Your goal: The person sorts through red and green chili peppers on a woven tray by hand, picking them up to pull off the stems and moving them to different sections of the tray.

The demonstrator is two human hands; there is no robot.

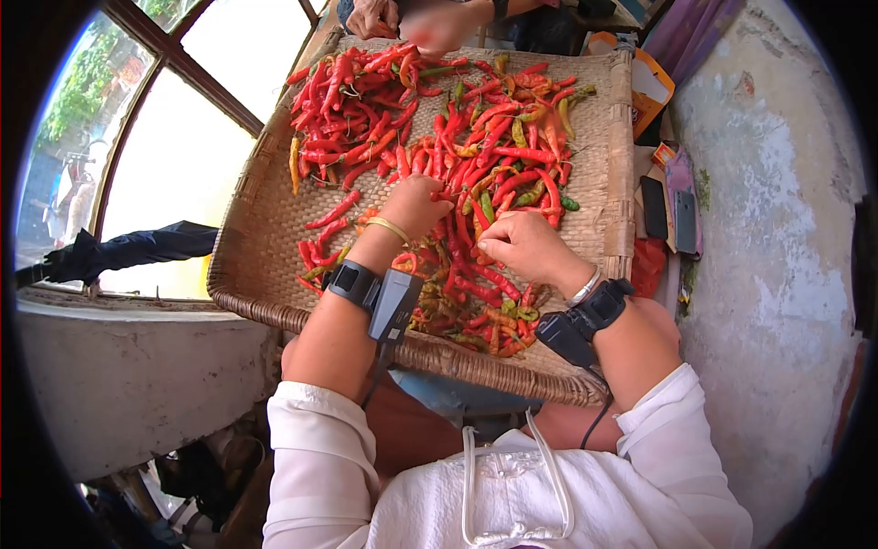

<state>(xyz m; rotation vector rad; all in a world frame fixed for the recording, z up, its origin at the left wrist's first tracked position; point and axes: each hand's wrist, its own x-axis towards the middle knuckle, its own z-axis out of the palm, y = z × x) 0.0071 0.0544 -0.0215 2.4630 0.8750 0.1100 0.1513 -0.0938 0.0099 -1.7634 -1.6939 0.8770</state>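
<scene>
A large woven basket tray point(261, 206) holds a heap of red chili peppers point(485, 151), with some green, yellow and orange ones among them. My left hand point(416, 206) rests at the middle of the heap, knuckles up and fingers curled in among the chilies; whatever they grip is hidden. To its right, my right hand point(530, 245) is closed, thumb and forefinger drawn together beside a red chili, and I cannot make out what is in them. Smaller mixed chili pieces point(439, 316) lie below my hands, near the tray's front.
Another person's hands point(439, 26) are at the tray's far edge. A window and a dark folded umbrella point(146, 252) are on the left. Two phones point(655, 209) lie to the right, beside a rough wall point(768, 183). Devices with cables point(393, 306) are strapped to my wrists.
</scene>
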